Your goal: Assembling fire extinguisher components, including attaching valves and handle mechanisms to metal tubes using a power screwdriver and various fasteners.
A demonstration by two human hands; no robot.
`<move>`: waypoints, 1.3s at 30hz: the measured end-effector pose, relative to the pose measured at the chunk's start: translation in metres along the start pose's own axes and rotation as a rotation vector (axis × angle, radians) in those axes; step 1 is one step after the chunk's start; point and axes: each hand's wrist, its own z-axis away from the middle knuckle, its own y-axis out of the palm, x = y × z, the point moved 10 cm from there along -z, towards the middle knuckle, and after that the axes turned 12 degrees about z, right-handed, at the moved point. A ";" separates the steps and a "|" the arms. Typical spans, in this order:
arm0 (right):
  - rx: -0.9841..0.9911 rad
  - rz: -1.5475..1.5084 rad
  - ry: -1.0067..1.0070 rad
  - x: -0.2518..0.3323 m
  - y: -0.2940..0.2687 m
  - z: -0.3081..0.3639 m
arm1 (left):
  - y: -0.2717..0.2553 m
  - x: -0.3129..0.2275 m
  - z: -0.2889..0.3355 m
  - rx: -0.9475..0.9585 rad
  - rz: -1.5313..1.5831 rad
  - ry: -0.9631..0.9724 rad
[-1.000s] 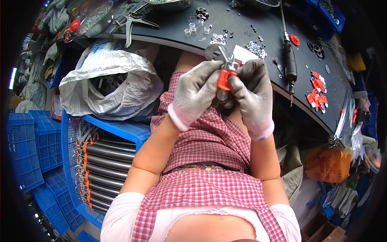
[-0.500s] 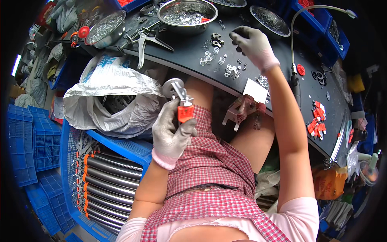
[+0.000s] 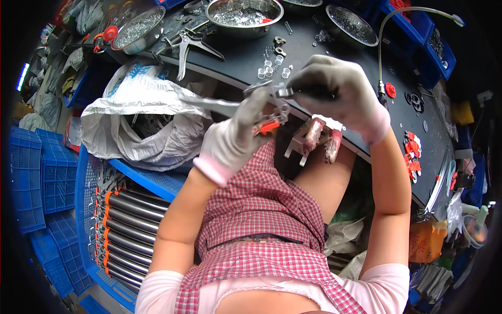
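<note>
My left hand (image 3: 232, 133), in a white glove with a pink cuff, is closed around a metal tube (image 3: 212, 104). The tube lies nearly level, and its end carries an orange-red plastic piece (image 3: 269, 126) and small metal fittings. My right hand (image 3: 342, 91), gloved alike, pinches a small metal part (image 3: 285, 92) against the fittings at that end. Its fingertips are dark with grime and partly hidden. Just below the hands, at the table edge, is a metal fixture (image 3: 314, 137) with reddish wrapped posts.
Springs (image 3: 269, 68) and small metal parts lie on the dark table (image 3: 246, 63). Locking pliers (image 3: 183, 49) rest near steel bowls (image 3: 243, 23). A white sack (image 3: 141, 99) stands left, above a blue crate (image 3: 136, 178) of metal tubes. A bent hose (image 3: 380, 47) rises at right.
My right hand has come back from the far parts toward my left, now with a small metal part. My left hand has moved up and right and turned the tube from pointing at me to level.
</note>
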 end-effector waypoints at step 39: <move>-0.079 0.915 1.978 -0.128 -0.295 0.659 | 0.092 -0.001 0.020 0.188 0.574 -0.501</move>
